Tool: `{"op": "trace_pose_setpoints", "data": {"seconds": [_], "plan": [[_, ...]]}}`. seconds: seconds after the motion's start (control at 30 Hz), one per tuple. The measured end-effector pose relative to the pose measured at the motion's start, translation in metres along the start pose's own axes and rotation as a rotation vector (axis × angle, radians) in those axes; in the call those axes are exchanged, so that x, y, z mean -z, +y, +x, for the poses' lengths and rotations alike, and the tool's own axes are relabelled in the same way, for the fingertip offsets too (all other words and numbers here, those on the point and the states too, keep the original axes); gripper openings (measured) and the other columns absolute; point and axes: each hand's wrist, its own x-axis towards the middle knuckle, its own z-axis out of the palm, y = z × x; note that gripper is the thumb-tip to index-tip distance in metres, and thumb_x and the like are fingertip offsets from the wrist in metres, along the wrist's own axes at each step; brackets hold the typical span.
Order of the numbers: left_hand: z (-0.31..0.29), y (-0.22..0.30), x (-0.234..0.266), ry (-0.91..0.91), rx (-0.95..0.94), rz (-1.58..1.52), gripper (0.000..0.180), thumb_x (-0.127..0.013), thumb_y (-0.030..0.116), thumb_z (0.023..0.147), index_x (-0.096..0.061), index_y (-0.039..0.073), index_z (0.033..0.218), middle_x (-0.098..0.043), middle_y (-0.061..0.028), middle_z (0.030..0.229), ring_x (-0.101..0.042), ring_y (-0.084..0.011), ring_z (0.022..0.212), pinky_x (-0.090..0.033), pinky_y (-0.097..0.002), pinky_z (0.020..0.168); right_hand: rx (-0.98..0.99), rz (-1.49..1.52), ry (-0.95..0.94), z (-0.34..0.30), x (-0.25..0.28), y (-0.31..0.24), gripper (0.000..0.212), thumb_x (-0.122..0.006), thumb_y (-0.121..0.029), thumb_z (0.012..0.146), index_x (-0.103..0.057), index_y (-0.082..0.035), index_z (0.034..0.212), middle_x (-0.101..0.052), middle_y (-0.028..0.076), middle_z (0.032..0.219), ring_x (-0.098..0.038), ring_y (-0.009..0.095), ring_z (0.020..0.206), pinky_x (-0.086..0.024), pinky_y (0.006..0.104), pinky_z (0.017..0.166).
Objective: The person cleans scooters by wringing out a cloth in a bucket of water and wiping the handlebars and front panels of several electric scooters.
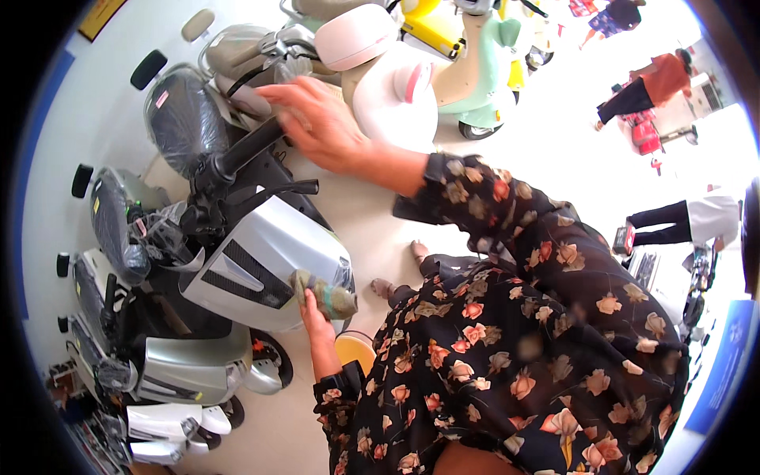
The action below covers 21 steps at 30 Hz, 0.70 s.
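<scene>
Wiping hand: the left hand [315,321] is seen with its fingers clamped on a crumpled grey-green cloth [326,294], which is pressed against the lower right edge of the silver front panel [265,253] of a scooter.
Cloth: it is held at the panel's rim, just above a yellow bucket [354,351] on the floor.
Resting hand: the right hand [317,119] is laid flat, fingers spread and closed on nothing, over the black handlebar grip [249,146].
Edges: the panel's right edge is bordered by bare pale floor [372,229], near the person's feet.
Open room: to the left, little room is left by the wrapped scooters [127,222] packed closely; more floor is seen toward the pastel scooters [443,71] ahead.
</scene>
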Motion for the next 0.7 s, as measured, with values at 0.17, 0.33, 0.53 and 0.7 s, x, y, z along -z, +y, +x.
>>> {"op": "trace_pose_setpoints", "data": {"seconds": [0.17, 0.33, 0.53, 0.7], "plan": [[0.009, 0.037, -0.109, -0.435, 0.306, -0.188, 0.05, -0.044, 0.04, 0.1, -0.042, 0.006, 0.137, -0.051, -0.0081, 0.133, -0.05, -0.0248, 0.122, -0.04, -0.0436, 0.103, -0.655, 0.123, -0.405, -0.16, 0.043, 0.05, 0.045, -0.054, -0.032, 0.094, -0.048, -0.006, 0.131, -0.062, 0.019, 0.109, -0.061, 0.037, 0.099, -0.048, 0.0425, 0.088], [0.022, 0.044, -0.182, -0.571, 0.143, 0.389, 0.05, -0.039, 0.04, 0.102, -0.049, 0.0, 0.13, -0.056, -0.0098, 0.127, -0.051, -0.0203, 0.116, -0.039, -0.0348, 0.1, -1.277, 0.756, -0.529, -0.23, 0.082, 0.021, 0.063, -0.056, -0.048, 0.093, -0.048, -0.002, 0.135, -0.06, 0.012, 0.123, -0.056, 0.019, 0.111, -0.043, 0.0335, 0.097], [0.057, 0.025, -0.248, -0.68, 0.038, 0.628, 0.044, -0.051, 0.034, 0.099, -0.057, -0.005, 0.117, -0.063, -0.0108, 0.11, -0.058, -0.0165, 0.098, -0.046, -0.0312, 0.088, -1.179, 0.28, -0.303, -0.245, 0.158, 0.072, 0.033, -0.059, -0.038, 0.093, -0.067, -0.009, 0.107, -0.067, 0.005, 0.085, -0.061, 0.017, 0.077, -0.049, 0.0327, 0.072], [0.063, 0.022, -0.251, -0.722, -0.214, 1.043, 0.045, -0.055, 0.032, 0.098, -0.053, -0.006, 0.124, -0.063, -0.0096, 0.108, -0.057, -0.0145, 0.095, -0.046, -0.0293, 0.085, -0.873, -0.158, -0.217, -0.228, 0.187, 0.039, 0.033, -0.055, -0.034, 0.094, -0.064, -0.003, 0.097, -0.062, 0.021, 0.083, -0.059, 0.038, 0.08, -0.046, 0.0422, 0.075]]}}
